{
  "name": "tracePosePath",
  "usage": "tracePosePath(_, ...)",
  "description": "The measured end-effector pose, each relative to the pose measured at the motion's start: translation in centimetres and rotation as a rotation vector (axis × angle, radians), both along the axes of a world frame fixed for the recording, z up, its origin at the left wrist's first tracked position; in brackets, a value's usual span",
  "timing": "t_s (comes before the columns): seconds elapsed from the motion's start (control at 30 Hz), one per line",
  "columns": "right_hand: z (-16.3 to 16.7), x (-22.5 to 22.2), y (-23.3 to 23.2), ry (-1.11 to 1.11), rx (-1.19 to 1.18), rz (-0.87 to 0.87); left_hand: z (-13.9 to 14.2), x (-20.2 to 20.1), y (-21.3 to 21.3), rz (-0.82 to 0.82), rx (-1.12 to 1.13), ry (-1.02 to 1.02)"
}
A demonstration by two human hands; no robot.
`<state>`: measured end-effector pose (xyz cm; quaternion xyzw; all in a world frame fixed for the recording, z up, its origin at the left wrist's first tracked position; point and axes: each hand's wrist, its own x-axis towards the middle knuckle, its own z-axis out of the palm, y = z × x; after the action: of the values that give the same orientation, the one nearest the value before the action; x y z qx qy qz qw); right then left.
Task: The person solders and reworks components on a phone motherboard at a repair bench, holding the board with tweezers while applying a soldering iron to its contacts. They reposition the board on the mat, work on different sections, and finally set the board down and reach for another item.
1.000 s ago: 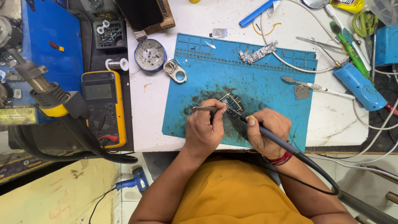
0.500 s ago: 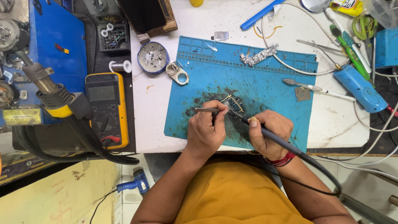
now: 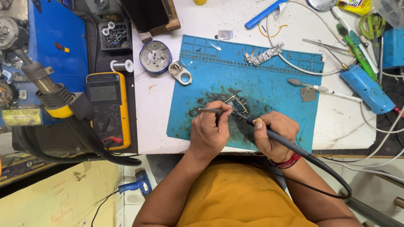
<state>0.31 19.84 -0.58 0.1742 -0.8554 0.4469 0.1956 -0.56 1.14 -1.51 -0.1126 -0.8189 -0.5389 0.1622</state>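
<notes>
Board: small circuit board [image 3: 236, 104] lies on the blue mat [image 3: 252, 84] on the tabletop [image 3: 155, 122], just ahead of both hands
Left hand [image 3: 212, 130]: grip clenched on tweezers [image 3: 210, 111]; best pressed steady, pinning the board
Right hand [image 3: 273, 134]: grip wrapped round the soldering iron [image 3: 277, 138]; tip meets the board; a light, brief touch seems wise

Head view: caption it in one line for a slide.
Left hand holds metal tweezers, right hand a black soldering iron, at a small circuit board on a blue mat.
</notes>
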Motion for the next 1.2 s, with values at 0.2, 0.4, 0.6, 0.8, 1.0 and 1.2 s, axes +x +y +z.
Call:
tracePosePath(0.2, 0.07, 0.0, -0.11, 0.003, -0.002, -0.011, 0.02, -0.12, -0.1, -0.002, -0.002, -0.003)
tracePosePath(0.4, 0.16, -0.03, -0.18, 0.01, 0.011, 0.008, 0.03, -0.02, -0.03, 0.001, -0.003, 0.002)
tracePosePath(0.6, 0.18, -0.07, -0.17, 0.025, 0.015, 0.035, 0.25, -0.09, -0.02, -0.005, -0.005, 0.008)
tracePosePath(0.8, 0.06, -0.11, -0.18, 0.045, 0.03, 0.041, 0.33, -0.07, -0.03, -0.004, -0.008, -0.004)
tracePosePath(1.0, 0.13, -0.11, -0.2, 0.034, 0.035, 0.032, 0.3, 0.02, -0.02, 0.0, 0.001, -0.022)
tracePosePath(1.2, 0.19, -0.12, -0.19, 0.017, 0.024, 0.034, 0.31, 0.0, -0.04, 0.003, -0.007, -0.013)
